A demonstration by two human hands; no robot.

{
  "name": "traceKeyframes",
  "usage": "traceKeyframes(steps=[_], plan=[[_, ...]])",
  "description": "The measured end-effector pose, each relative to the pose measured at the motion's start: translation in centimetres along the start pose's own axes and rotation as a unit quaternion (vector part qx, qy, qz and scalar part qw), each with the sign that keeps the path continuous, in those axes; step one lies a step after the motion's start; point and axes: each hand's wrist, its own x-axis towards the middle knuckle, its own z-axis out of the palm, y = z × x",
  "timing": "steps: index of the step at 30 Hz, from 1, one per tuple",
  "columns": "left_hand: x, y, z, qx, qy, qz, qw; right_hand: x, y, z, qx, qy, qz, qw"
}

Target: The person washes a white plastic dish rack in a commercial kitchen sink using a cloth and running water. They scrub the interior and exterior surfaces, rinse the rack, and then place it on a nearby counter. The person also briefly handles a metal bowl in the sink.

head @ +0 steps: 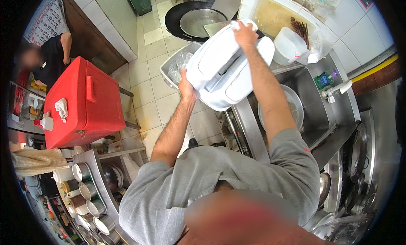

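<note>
A large white plastic bin (pixel 215 55) is tilted between my two hands, over the near edge of the sink counter. A dark slot runs along its middle; I cannot tell whether it is one piece or two. My left hand (pixel 186 86) grips its lower left edge. The upper end is under my right hand (pixel 245 34), fingers bent over the rim; something white at the fingertips may be a cloth. Just beyond my left hand, a grey plastic tub (pixel 168 72) holds clear plastic bags (pixel 177 69).
A steel sink (pixel 312 96) with a round translucent container (pixel 293 99) lies to the right, with a green soap bottle (pixel 324 80) and faucet (pixel 336 89). A large wok (pixel 173 20) stands ahead. To the left are a red cooler (pixel 104 115) and a person (pixel 52 61).
</note>
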Motion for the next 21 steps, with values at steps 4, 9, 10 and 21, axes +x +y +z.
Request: traceKeyframes(steps=[4, 9, 10, 21], plan=[[1.8, 0.8, -2.6, -0.032, 0.009, 0.02, 0.999, -9.2, -7.7, 3.2, -0.012, -0.044, -0.236, 0.971], [0.9, 1.5, -3.4, -0.032, 0.0, 0.014, 0.999, -9.0, -7.9, 2.8, -0.003, -0.03, -0.345, 0.938], [0.7, 1.4, -3.4, -0.022, 0.01, 0.0, 1.0, -4.4, -5.8, 5.0, -0.036, -0.023, -0.293, 0.955], [0.0, 2.2, -2.6, -0.009, -0.014, -0.003, 1.0, -8.3, -5.6, 3.3, 0.256, 0.056, -0.105, 0.959]])
